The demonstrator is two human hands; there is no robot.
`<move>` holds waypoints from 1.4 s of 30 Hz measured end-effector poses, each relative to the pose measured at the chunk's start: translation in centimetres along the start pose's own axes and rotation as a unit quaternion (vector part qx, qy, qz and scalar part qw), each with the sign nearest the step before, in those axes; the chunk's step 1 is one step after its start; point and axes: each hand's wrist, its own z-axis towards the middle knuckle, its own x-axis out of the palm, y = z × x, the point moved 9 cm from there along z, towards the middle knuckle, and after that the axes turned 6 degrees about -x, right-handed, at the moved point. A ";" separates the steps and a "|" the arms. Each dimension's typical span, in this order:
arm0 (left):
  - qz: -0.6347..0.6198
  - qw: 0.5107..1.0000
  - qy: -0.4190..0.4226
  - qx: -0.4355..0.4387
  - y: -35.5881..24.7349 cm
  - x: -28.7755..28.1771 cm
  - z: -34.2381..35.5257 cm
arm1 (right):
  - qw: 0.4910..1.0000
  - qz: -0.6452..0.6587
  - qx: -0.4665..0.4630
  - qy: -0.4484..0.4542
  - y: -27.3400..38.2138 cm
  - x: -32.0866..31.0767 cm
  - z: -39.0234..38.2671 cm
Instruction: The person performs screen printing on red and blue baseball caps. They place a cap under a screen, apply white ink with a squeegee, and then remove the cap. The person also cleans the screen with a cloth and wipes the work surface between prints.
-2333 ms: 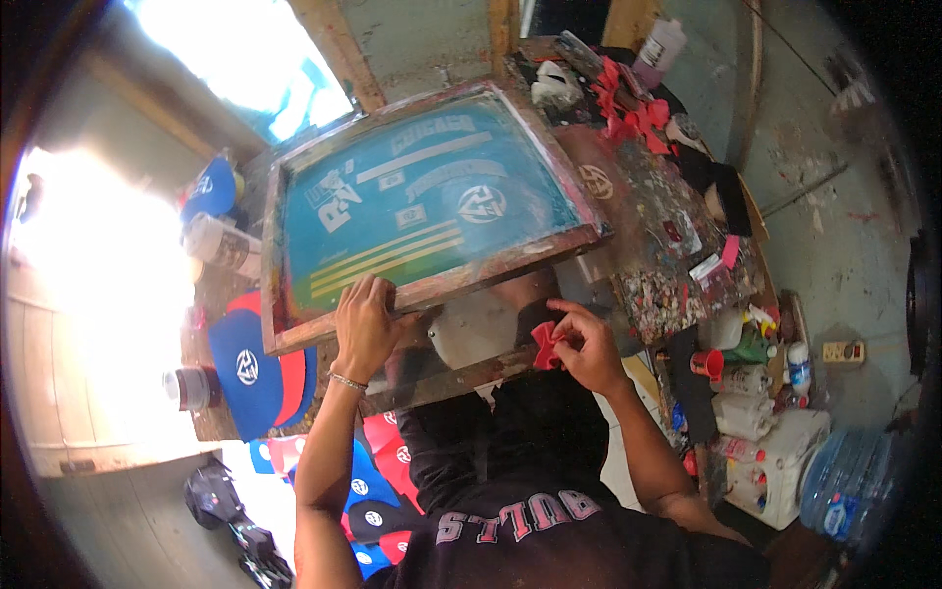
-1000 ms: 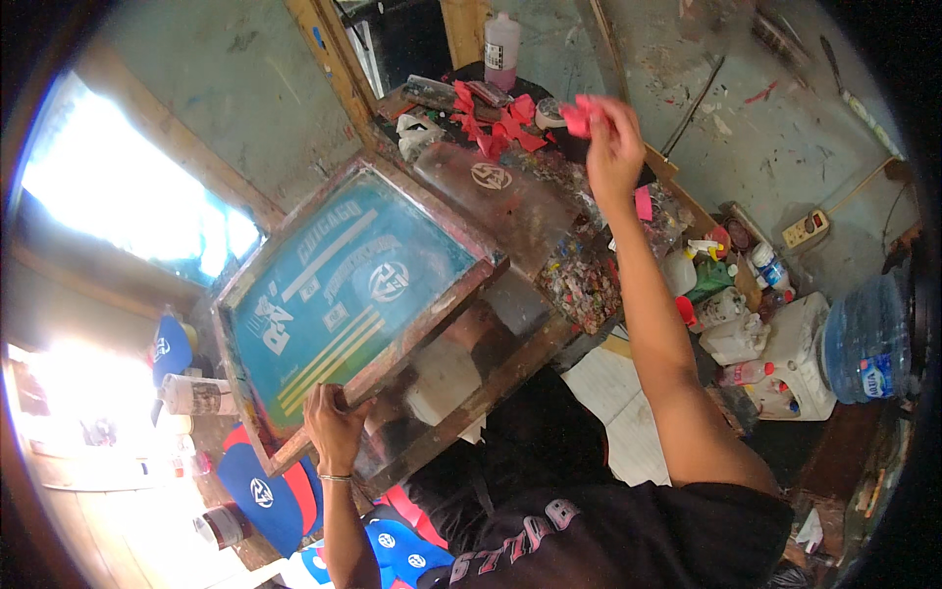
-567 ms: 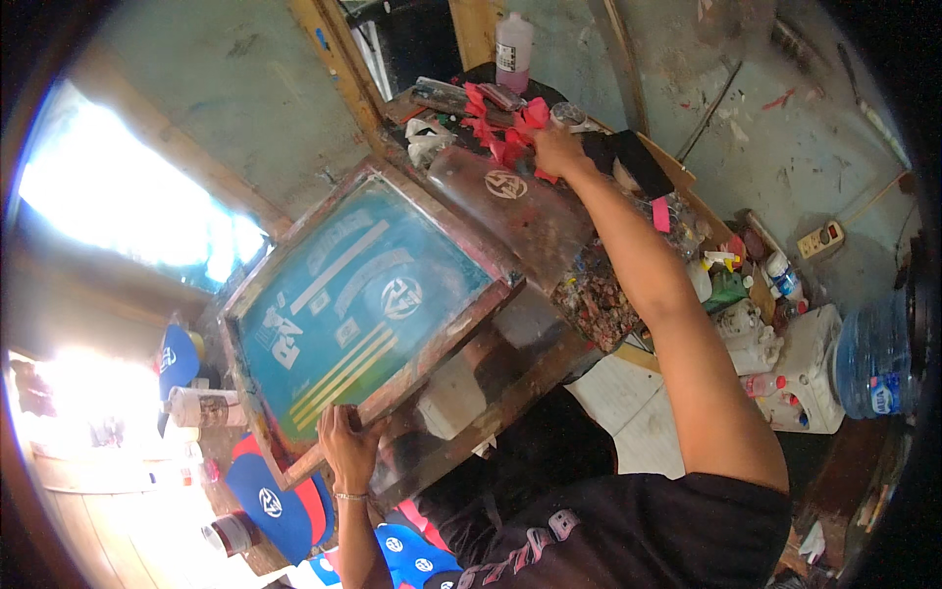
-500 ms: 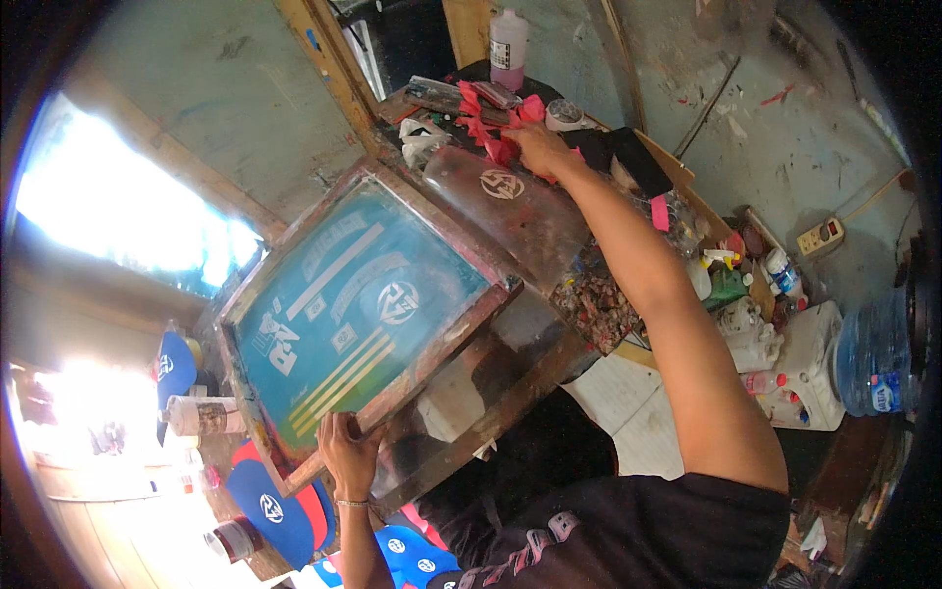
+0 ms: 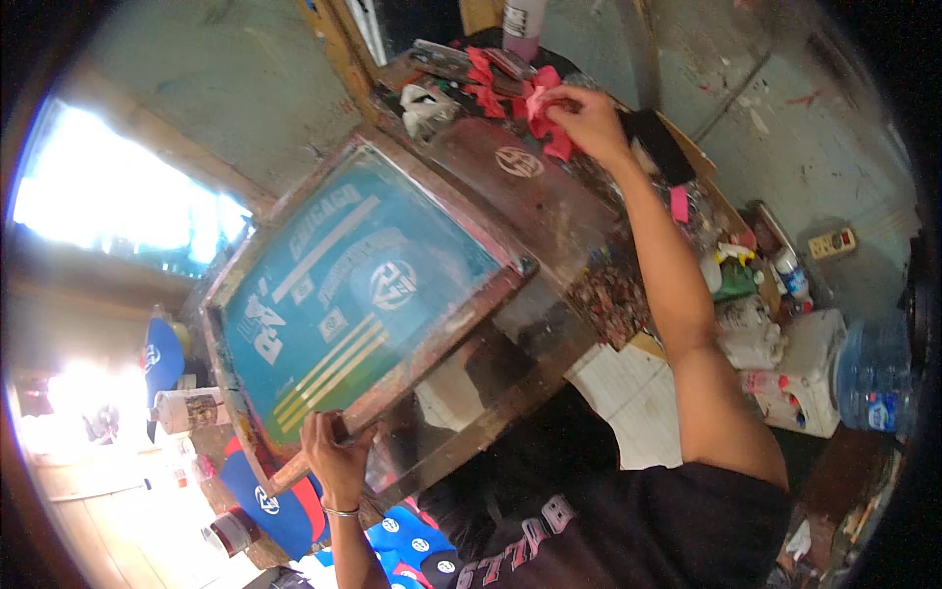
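A screen-printing frame (image 5: 442, 346) of stained wood, stretched with teal mesh (image 5: 343, 245), lies tilted across the bench. Pale lettering, a round emblem and yellow stripes show in the mesh. My left hand (image 5: 336, 459) is closed round the frame's near edge, at its lower corner. At the far side of the bench, my right hand (image 5: 591, 126) pinches a pinkish-red cloth (image 5: 542, 118) that hangs from the fingers over a heap of similar scraps. Beside the frame sits a dark, worn board (image 5: 491, 191) with a white emblem printed on it.
A bottle of pink liquid (image 5: 523, 27) stands behind the rags. To the right are a black box-like thing (image 5: 659, 147), a white jerrycan (image 5: 805, 368) and a blue water jug (image 5: 871, 378). Blue-and-red printed pieces (image 5: 270, 501) lie lower left, near a jar (image 5: 231, 530).
My right hand has drawn back to the right from the heap, lifting part of the red cloth. My left hand stays on the frame; the whole view has shifted slightly.
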 end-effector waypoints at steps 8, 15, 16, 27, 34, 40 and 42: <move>-0.022 1.000 0.005 -0.007 0.1 0.0 0.1 | 0.808 0.553 0.200 0.016 3.1 -4.7 -22.6; -0.018 0.999 -0.021 0.023 -1.5 -1.0 0.7 | 0.878 0.421 0.209 -0.093 0.8 0.8 -18.8; -0.014 0.998 -0.039 0.043 -1.8 -1.5 0.6 | 0.844 0.481 0.195 -0.136 0.6 0.4 -17.4; 0.032 0.998 0.007 0.063 1.4 4.9 -1.0 | 0.689 0.711 0.132 -0.049 4.0 -9.2 -19.9; 0.097 0.993 -0.059 0.038 -3.3 3.4 -1.9 | 0.919 0.315 0.187 -0.146 -6.7 -19.9 -26.8; -0.214 0.963 0.138 0.085 -19.8 9.5 -2.1 | 0.956 0.204 0.185 -0.099 -8.8 -19.3 -24.5; -0.237 0.949 0.184 0.101 -24.1 14.1 -2.0 | 0.951 0.192 0.211 -0.119 -8.8 -18.8 -25.4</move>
